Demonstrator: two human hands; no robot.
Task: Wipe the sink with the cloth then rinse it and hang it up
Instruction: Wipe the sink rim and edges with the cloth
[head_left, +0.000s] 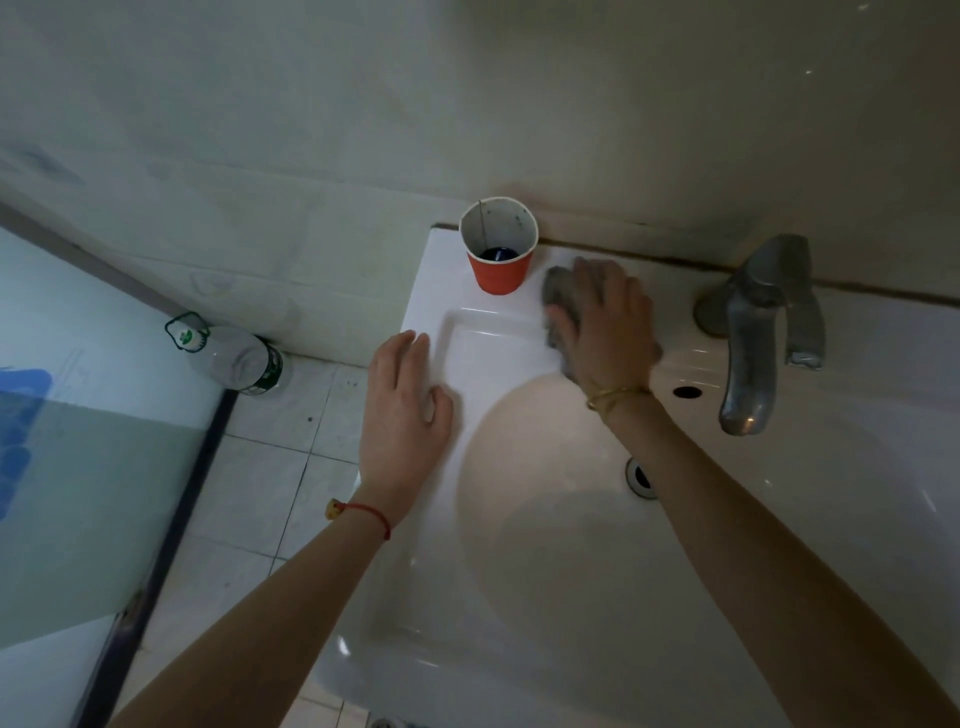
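Head view looks down on a white sink (571, 649) set against a pale wall (363, 104), with tiled floor (270, 467) to its left. 2 bare forearms reach in. A grey tap (753, 338) stands at the sink's back edge, right of the right hand (608, 322), which lies palm down on a grey cloth (558, 296), pressing it to the back ledge; its grip covers the cloth with fingers spread. Left hand (405, 405) rests flat and released on the sink's left rim. A clear bottle (234, 358) lies on the floor. 1 red paper cup (498, 249) stands just left of the cloth.
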